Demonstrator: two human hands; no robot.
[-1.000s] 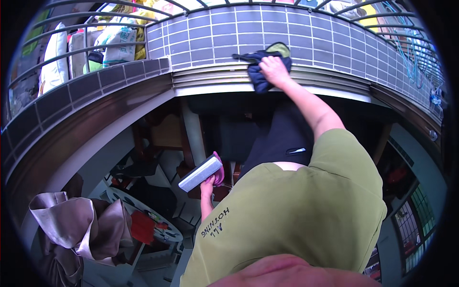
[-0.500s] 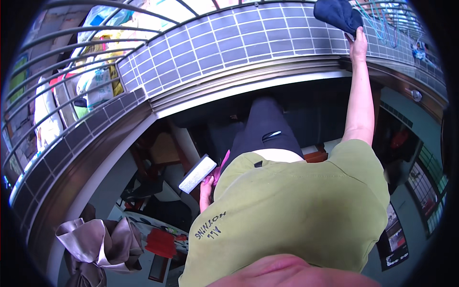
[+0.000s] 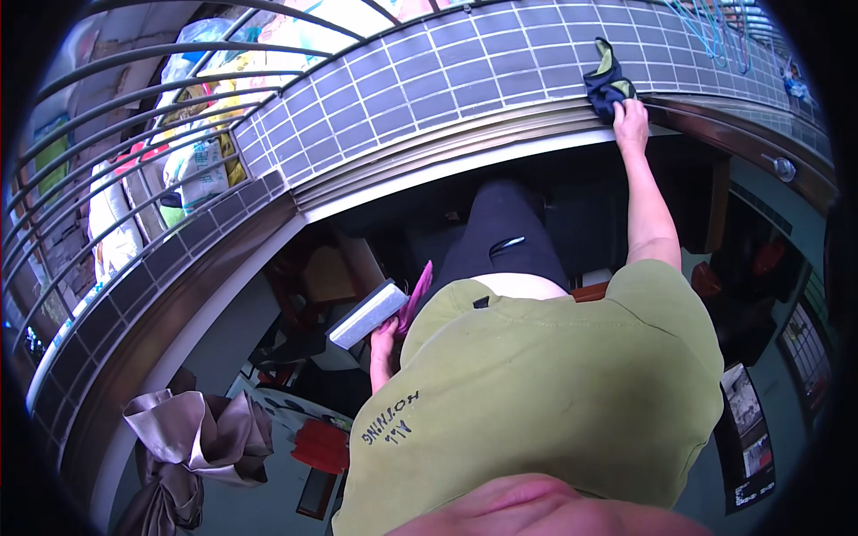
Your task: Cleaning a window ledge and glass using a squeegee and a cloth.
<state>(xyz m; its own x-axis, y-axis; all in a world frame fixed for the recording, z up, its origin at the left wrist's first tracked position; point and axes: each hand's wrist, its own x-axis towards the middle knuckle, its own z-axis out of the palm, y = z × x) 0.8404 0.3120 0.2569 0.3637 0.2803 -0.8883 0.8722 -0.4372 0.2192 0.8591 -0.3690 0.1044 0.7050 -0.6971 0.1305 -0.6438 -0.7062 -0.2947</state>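
My right hand [image 3: 631, 128] reaches out over the window sill, fingers closed on a crumpled navy cloth [image 3: 606, 94] with yellow-green patches. The cloth lies against the grey tiled ledge [image 3: 474, 67], just past the window track [image 3: 465, 134]. At my left side, my left hand [image 3: 385, 335] is closed around a flat rectangular block [image 3: 367, 315], pale on its broad face and dark along one edge; its exact kind does not show. Something thin and pink [image 3: 417, 293] sticks up beside that hand, and whether the fingers hold it I cannot tell.
Curved metal bars [image 3: 170, 94] enclose the ledge, with bags and sacks [image 3: 197, 170] beyond them at the left. A knotted satin curtain [image 3: 197, 438] hangs at the lower left. Blue-green cords [image 3: 715, 36] hang at the far right. A round knob [image 3: 785, 168] sits on the right frame.
My right hand has come nearer and to the left with the navy cloth, which now droops onto the ledge and shows its yellow-green patches. My left hand still holds the block.
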